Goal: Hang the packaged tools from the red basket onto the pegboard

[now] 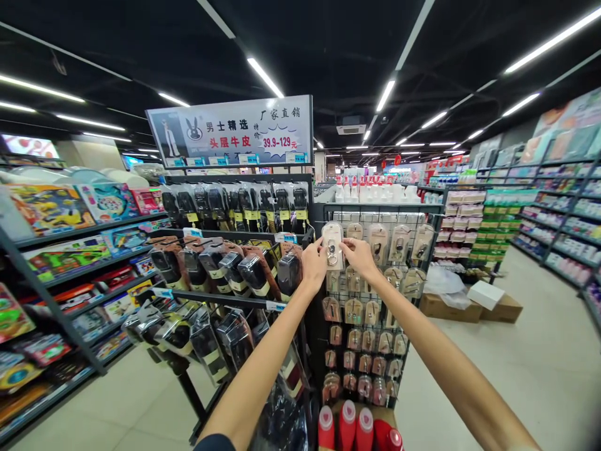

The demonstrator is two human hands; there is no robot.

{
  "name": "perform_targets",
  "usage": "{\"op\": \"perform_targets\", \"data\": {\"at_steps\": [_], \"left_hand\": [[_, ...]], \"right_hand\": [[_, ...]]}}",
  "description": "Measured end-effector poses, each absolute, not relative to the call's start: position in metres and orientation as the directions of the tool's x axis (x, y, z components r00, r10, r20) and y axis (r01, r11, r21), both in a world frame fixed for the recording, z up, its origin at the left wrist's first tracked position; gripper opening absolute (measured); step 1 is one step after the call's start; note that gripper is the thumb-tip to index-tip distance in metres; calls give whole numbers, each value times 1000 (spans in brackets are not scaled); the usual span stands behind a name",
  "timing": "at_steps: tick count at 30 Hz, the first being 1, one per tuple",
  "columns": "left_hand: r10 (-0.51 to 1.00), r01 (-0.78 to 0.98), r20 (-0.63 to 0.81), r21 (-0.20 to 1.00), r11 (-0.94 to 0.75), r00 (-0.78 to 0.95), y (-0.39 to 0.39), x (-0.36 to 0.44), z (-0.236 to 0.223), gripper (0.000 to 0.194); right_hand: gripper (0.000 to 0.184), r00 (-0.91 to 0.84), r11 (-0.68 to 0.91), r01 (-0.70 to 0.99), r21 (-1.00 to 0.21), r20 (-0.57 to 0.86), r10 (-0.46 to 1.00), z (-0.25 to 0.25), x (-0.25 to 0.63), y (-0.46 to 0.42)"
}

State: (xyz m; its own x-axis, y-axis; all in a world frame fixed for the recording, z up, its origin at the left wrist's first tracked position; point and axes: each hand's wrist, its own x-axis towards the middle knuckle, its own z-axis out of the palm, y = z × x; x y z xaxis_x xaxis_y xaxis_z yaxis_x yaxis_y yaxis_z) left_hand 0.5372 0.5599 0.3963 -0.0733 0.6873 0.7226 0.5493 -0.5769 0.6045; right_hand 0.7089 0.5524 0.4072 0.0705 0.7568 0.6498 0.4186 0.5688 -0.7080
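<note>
Both my arms reach up to a wire grid rack (425, 216) hung with several small carded keyring packs. My left hand (313, 263) is closed on the left edge of one keyring pack (332, 245) at the rack's top left. My right hand (359, 257) pinches the same pack from the right, fingers bent near its hook. More packs (400, 243) hang in rows beside and below.
A belt display (235, 263) with boxed belts under a price sign (235, 131) stands to the left. Toy shelves (70, 250) line the far left. Cardboard boxes (488, 304) lie on the floor at right. Red-capped bottles (350, 429) sit below the rack. Shelving (554, 213) runs along the right aisle.
</note>
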Motion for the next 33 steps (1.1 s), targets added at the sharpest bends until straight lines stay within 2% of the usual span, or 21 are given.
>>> {"op": "perform_targets", "data": {"at_steps": [8, 10, 12, 14, 16, 18, 20, 21, 23, 25, 27, 28, 30, 33], "left_hand": [[755, 666, 655, 560, -493, 8, 571, 560, 408, 40], [734, 636, 679, 557, -535, 23, 548, 573, 408, 43], [689, 529, 723, 565, -633, 53, 501, 576, 389, 45], [691, 367, 719, 624, -690, 76, 436, 560, 340, 44], [793, 333, 608, 738, -587, 50, 365, 522, 262, 41], [909, 370, 412, 855, -363, -58, 290, 470, 168, 34], [955, 378, 96, 926, 18, -281, 213, 414, 75, 29], [913, 344, -68, 913, 219, -402, 173, 387, 32, 29], [767, 300, -363, 765, 570, -529, 96, 337, -38, 29], [597, 307, -557, 530, 791, -578, 33, 298, -89, 28], [465, 277, -649, 377, 884, -603, -8, 271, -130, 27], [419, 250, -673, 339, 907, -609, -20, 261, -151, 26], [358, 203, -708, 297, 933, -609, -27, 247, -197, 23], [318, 155, -744, 282, 947, -588, -11, 229, -283, 22]], "right_hand": [[15, 131, 447, 580, -681, 619, 774, 414, 705, 583], [21, 174, 416, 608, -676, 625, 761, 418, 702, 578], [30, 185, 446, 598, -666, 656, 732, 401, 699, 556], [36, 167, 527, 529, -665, 690, 704, 346, 694, 514], [35, 140, 531, 431, -730, 635, 760, 250, 689, 453], [33, 76, 356, 445, -822, 431, 899, 131, 695, 377], [39, -103, 131, 491, -861, 92, 990, 18, 715, 297], [43, -149, 29, 515, -857, -57, 987, -30, 729, 260], [45, -213, -55, 586, -809, -219, 952, -101, 754, 205], [48, -248, -57, 638, -768, -275, 929, -144, 764, 176], [53, -316, 4, 671, -742, -282, 906, -171, 754, 170], [58, -364, 49, 683, -729, -281, 888, -182, 744, 172], [70, -445, 161, 721, -674, -271, 854, -204, 716, 184], [94, -487, 313, 811, -495, -274, 829, -241, 677, 199]]}}
